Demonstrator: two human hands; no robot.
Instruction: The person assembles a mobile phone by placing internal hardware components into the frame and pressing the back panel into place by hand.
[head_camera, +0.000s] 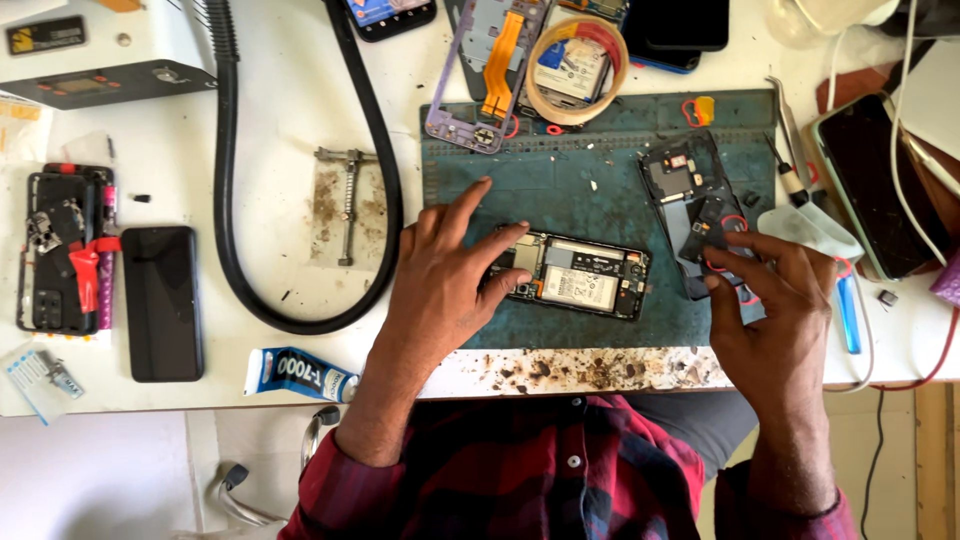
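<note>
Opened phone (583, 276), flat black rectangle with its back off, pale battery and dark boards showing, lies mid green work mat (600, 190). We see our left hand (452, 275) spread loose, fingertips touching its left end. Right hand (775, 300) pinches a small black part (712, 232) beside a stripped frame (685, 185). Bare mat above; front table edge is rust-flecked.

The left hand (440, 275) hides the open phone's (580, 272) left end. The right hand (770, 300) covers part of a back cover (690, 190). Top-edge phones (390, 15) are cut off.
</note>
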